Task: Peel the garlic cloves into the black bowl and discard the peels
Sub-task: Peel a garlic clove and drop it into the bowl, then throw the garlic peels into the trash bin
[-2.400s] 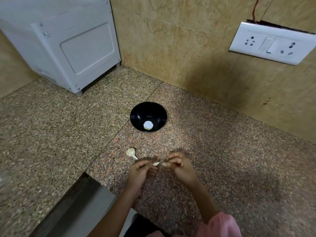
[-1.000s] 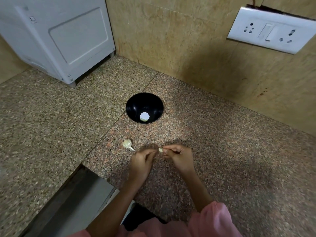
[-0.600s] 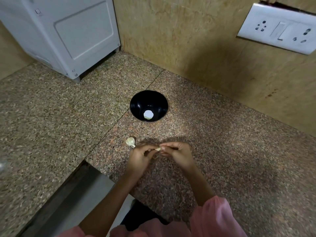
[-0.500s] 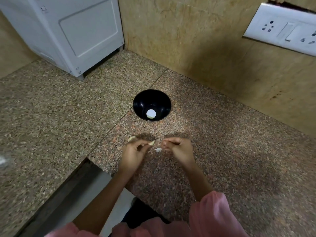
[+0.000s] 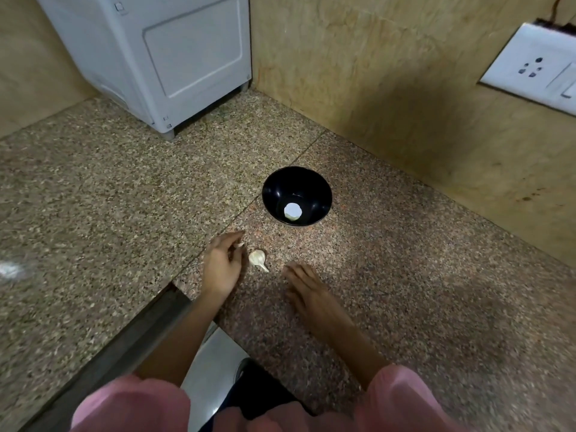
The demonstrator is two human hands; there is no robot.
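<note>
The black bowl [image 5: 296, 185] stands on the granite counter, with a pale round spot [image 5: 292, 211] in its bottom. Just in front of it lies an unpeeled piece of garlic [image 5: 258, 258] with a pointed tail. My left hand [image 5: 222, 266] is right beside that garlic, on its left. Its curled fingertips pinch a small pale garlic clove [image 5: 240, 245]. My right hand [image 5: 304, 283] lies to the right of the garlic with its fingers stretched out flat on the counter, holding nothing.
A white appliance [image 5: 162, 54] stands at the back left corner against the tan wall. A white socket plate [image 5: 536, 73] is on the wall at the right. The counter's front edge and a steel surface [image 5: 205, 378] run below my left arm.
My hands have parted. The right hand let go and dropped flat onto the counter, while the left hand kept the small clove and moved left of the lying garlic.
</note>
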